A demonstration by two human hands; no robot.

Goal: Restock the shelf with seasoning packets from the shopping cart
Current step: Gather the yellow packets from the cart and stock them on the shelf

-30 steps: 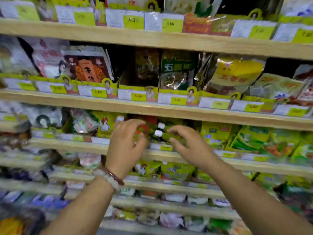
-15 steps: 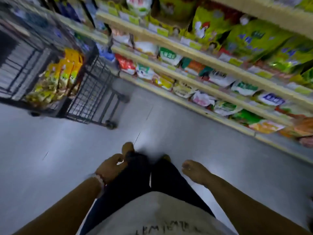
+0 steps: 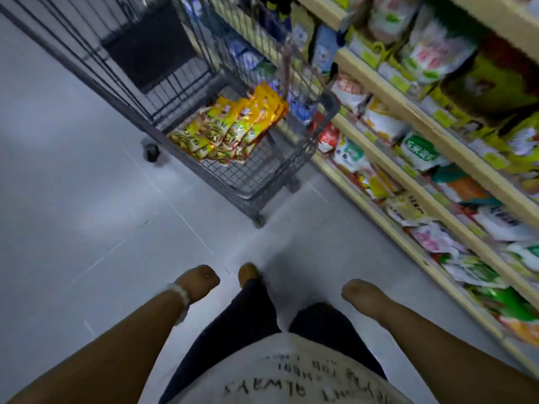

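A dark wire shopping cart (image 3: 262, 182) stands ahead on the grey floor, close to the shelves. Inside it lies a row of yellow seasoning packets (image 3: 230, 126). The shelf (image 3: 431, 158) full of packets runs along the right side. My left hand (image 3: 197, 282) hangs low at my side with loosely curled fingers and holds nothing; a pale bead bracelet is on its wrist. My right hand (image 3: 364, 295) hangs low on the right, also with nothing in it. Both hands are well short of the cart. The view is motion-blurred.
Grey floor (image 3: 87, 199) spreads to the left of the cart. My dark trousers and a foot (image 3: 248, 274) show between the hands. The lowest shelf edge (image 3: 408, 243) runs close along my right.
A second ago both hands were up at the shelf among the packets. They have dropped to my sides, and my view has swung down and toward the cart, which is now nearer and more central.
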